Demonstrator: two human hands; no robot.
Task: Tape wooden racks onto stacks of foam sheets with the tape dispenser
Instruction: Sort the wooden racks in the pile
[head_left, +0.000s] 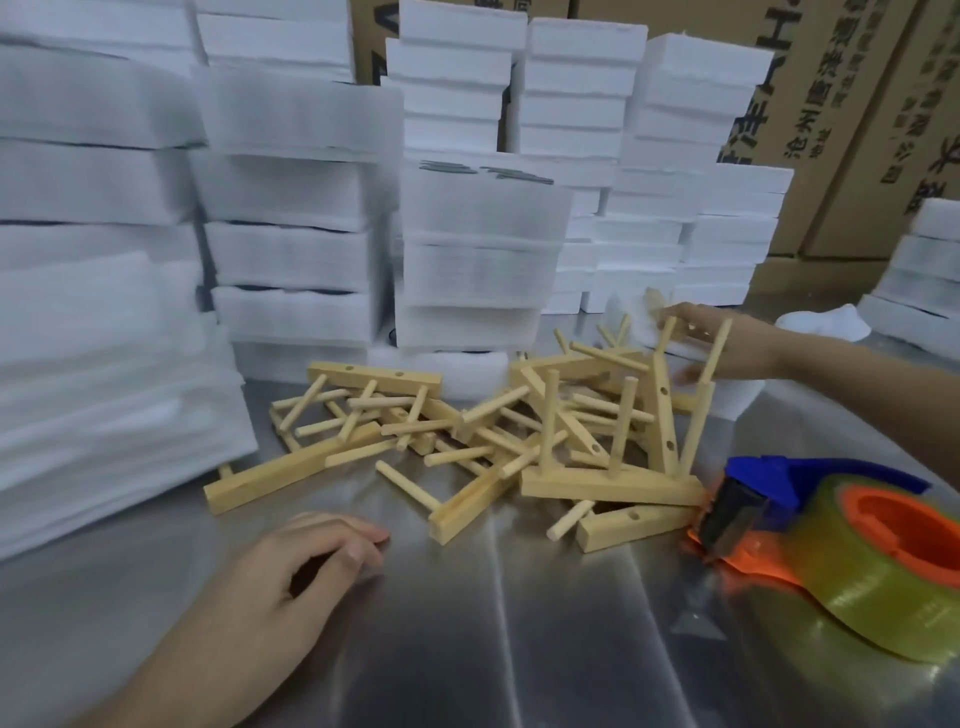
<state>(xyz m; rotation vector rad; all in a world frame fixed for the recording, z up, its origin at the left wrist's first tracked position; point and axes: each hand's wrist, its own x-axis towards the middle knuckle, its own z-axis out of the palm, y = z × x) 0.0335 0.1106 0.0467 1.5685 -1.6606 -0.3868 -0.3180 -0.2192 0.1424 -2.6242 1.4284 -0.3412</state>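
The racks (519, 431) lie loose in a tangled heap in the middle of the steel table (519, 634). They are pale wooden bars with round pegs, some pegs pointing up and others flat or crossing each other. None of them shows tape, and none sits on foam.

The foam stacks (291, 249) stand in white columns along the far and left sides. Blur makes it impossible to tell whether any of them already carries a rack. The dispenser (841, 545) rests on the table at near right with no hand on it. It has a blue and orange body and a yellowish clear roll.

This looks like the start of a round, with a rack still to be picked, set on a stack and taped.

The right hand (743, 348) reaches into the far right of the heap among upright pegs, above a low foam block (737, 402). Whether it grasps a peg cannot be told. The left hand (291, 582) rests on the table at near left, fingers loosely curled and holding nothing.
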